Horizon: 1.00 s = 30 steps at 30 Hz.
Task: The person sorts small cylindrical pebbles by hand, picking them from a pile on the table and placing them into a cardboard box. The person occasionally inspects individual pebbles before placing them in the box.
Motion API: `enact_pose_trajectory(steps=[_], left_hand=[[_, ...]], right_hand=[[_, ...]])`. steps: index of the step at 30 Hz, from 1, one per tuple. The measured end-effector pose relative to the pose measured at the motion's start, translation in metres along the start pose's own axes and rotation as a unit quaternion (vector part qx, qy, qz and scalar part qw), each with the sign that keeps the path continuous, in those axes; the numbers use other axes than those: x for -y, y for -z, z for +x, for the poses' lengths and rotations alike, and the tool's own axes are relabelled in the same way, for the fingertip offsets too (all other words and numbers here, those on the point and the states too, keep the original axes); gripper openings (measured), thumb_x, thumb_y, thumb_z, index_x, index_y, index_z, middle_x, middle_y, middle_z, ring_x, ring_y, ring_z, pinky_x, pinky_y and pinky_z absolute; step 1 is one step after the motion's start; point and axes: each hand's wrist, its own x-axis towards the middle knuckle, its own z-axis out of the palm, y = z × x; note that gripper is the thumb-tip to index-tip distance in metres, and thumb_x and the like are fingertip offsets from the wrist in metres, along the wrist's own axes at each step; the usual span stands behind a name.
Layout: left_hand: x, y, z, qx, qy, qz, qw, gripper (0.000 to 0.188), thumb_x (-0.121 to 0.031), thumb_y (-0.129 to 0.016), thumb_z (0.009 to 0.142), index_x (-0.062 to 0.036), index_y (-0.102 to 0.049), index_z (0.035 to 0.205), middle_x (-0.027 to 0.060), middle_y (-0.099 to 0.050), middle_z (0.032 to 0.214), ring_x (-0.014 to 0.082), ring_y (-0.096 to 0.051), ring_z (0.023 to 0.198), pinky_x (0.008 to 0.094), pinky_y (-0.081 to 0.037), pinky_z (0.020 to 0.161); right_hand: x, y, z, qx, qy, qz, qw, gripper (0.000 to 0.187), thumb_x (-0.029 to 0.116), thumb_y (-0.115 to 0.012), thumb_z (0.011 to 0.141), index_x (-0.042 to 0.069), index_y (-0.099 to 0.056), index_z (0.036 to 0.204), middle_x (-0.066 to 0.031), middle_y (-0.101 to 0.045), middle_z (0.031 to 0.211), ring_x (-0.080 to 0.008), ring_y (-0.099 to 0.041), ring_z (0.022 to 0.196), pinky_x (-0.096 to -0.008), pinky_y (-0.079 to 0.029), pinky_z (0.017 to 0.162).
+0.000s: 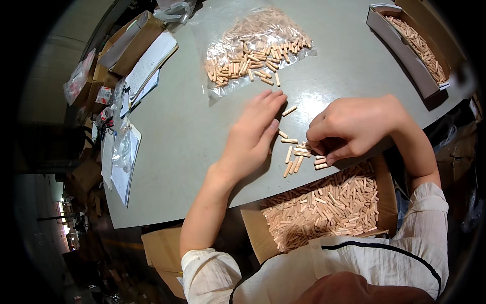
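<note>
Several small wooden dowels [289,140] lie loose on the grey table, between my two hands. My left hand [255,124] lies flat to their left, fingers stretched out and the thumb beside the dowels; what is under its palm is hidden. My right hand [349,129] bends down over the right side of the group, its fingers and thumb closed on dowels [320,161] at the fingertips. How many it grips is hidden. Farther off, a clear plastic bag [218,48] lies with its mouth toward me, dowels spilling out of it.
Below the near table edge, an open cardboard box [387,197] is full of dowels. A narrow box [400,50] of dowels stands at the far right. Papers [152,63], an open carton [132,43] and plastic wrapping [121,147] line the left edge.
</note>
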Motion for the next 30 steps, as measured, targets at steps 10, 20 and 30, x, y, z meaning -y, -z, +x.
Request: enact_pose_trajectory(steps=[10, 20, 30], left_hand=[[-0.007, 0.001, -0.001, 0.066, -0.049, -0.013, 0.997, 0.048, -0.002, -0.057, 0.1, 0.0001, -0.057, 0.148, 0.0197, -0.057, 0.154, 0.0415, -0.046, 0.15, 0.0502, -0.036, 0.125], [-0.047, -0.011, -0.005, 0.203, -0.094, -0.003, 0.975, 0.058, -0.017, -0.044, 0.106, 0.0015, -0.042, 0.161, 0.0245, -0.044, 0.164, 0.0415, -0.038, 0.156, 0.049, -0.024, 0.132], [-0.049, -0.014, 0.019, -0.051, 0.25, -0.419, 0.871, 0.034, -0.025, -0.053, 0.114, 0.0031, -0.066, 0.129, 0.0108, -0.072, 0.121, 0.0143, -0.067, 0.104, 0.03, -0.055, 0.09]], right_hand=[[0.002, 0.002, -0.006, 0.011, -0.015, 0.019, 1.0, 0.012, 0.009, -0.075, 0.081, 0.0, -0.069, 0.086, -0.0131, -0.07, 0.077, -0.0312, -0.069, 0.074, -0.0421, -0.051, 0.068], [-0.021, 0.027, -0.016, -0.214, -0.048, 0.291, 0.931, 0.015, 0.016, -0.071, 0.095, 0.006, -0.061, 0.093, 0.0018, -0.058, 0.069, -0.0068, -0.057, 0.055, -0.0248, -0.045, 0.047], [-0.031, 0.018, -0.006, -0.304, 0.005, 0.185, 0.935, 0.014, 0.016, -0.07, 0.094, 0.004, -0.062, 0.095, 0.0005, -0.066, 0.079, -0.008, -0.064, 0.071, -0.0251, -0.054, 0.059]])
